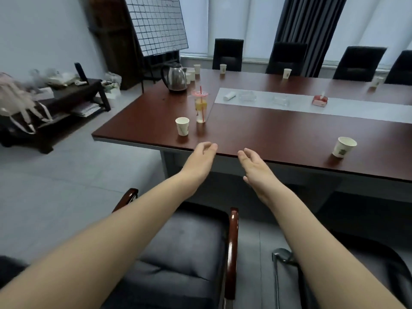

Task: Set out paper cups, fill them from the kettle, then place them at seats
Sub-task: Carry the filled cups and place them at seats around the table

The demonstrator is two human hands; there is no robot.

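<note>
A steel kettle [175, 78] stands near the far left corner of the dark red table [278, 130], with a small cluster of paper cups [192, 73] right behind it. Single paper cups stand along the far edge [223, 68] [287, 73] [376, 81]. On the near side one paper cup [182, 126] stands left and another [344, 147] right. My left hand [201, 160] and my right hand [254, 167] reach out side by side at the table's near edge, fingers loosely curled, holding nothing.
A clear plastic drink cup with a red straw [201, 105] stands beside the near left paper cup. A grey runner [356, 108] carries glass ashtrays, a white roll and a red tissue box. A padded armchair [185, 253] sits below my arms. Black chairs line the far side.
</note>
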